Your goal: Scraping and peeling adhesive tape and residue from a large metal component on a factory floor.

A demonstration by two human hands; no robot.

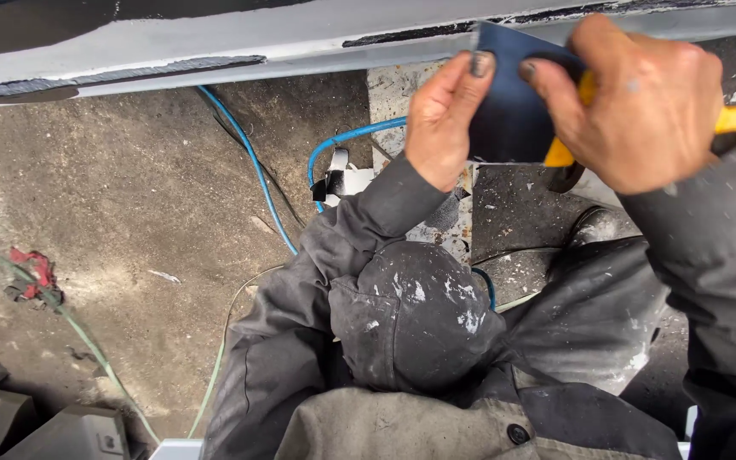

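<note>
A wide putty knife with a dark metal blade (pixel 511 111) and a yellow and black handle (pixel 730 121) is up against a long grey-white primed panel edge (pixel 215 47) that runs across the top. My right hand (pixel 641 102) grips the handle, with its forefinger lying on the blade. My left hand (pixel 440 119) pinches the blade's left edge between thumb and fingers. Both sleeves are dark grey. My paint-spattered knee (pixel 411 311) is raised below the hands.
A blue hose (pixel 253 162) and a green hose (pixel 87 341) snake over the dirty concrete floor (pixel 129 221). A red rag (pixel 34 271) lies at the left. Grey parts (pixel 53 430) sit at the bottom left. My dark boot (pixel 594 226) rests beneath the blade.
</note>
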